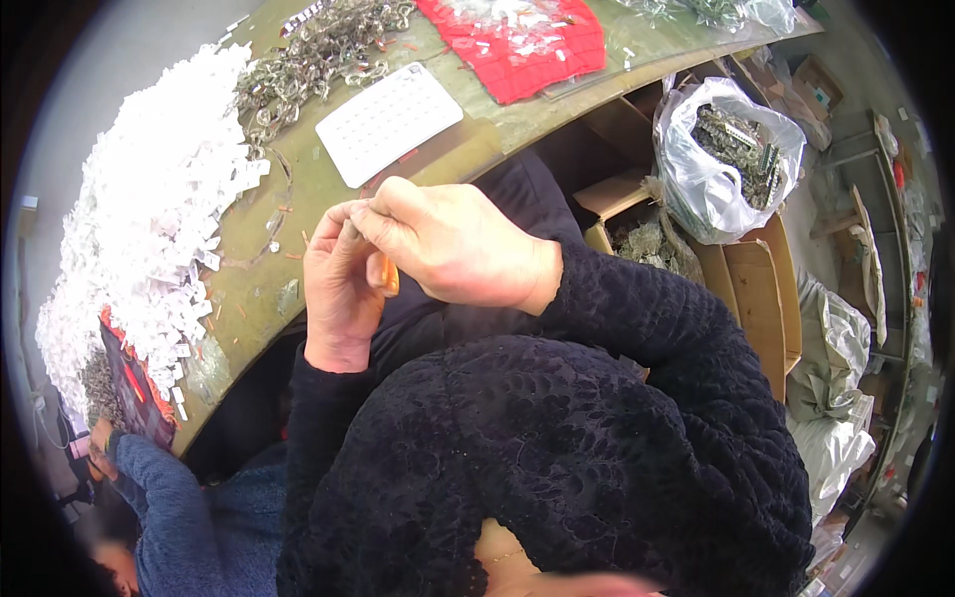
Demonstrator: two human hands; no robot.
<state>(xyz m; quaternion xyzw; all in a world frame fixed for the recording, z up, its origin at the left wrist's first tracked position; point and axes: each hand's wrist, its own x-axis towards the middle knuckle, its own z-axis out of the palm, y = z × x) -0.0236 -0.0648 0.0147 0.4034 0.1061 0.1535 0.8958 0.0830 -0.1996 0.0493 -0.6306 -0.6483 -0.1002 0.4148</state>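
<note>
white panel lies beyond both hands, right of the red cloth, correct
Wrong side: the head view shows the white panel left of the red cloth. It does lie beyond the left hand and right hand.

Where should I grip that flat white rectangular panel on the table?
I'd likely pinch the flat white rectangular panel by its right short edge, from the right: it lies flat, that edge faces greenish tabletop, and a tangled grey-brown heap borders its far side.

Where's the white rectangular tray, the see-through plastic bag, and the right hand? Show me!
White rectangular tray (389, 123): head view, middle of its top.
Plastic bag (696, 207): head view, its lower wall.
Right hand (448, 242): head view, back of the hand.
</note>
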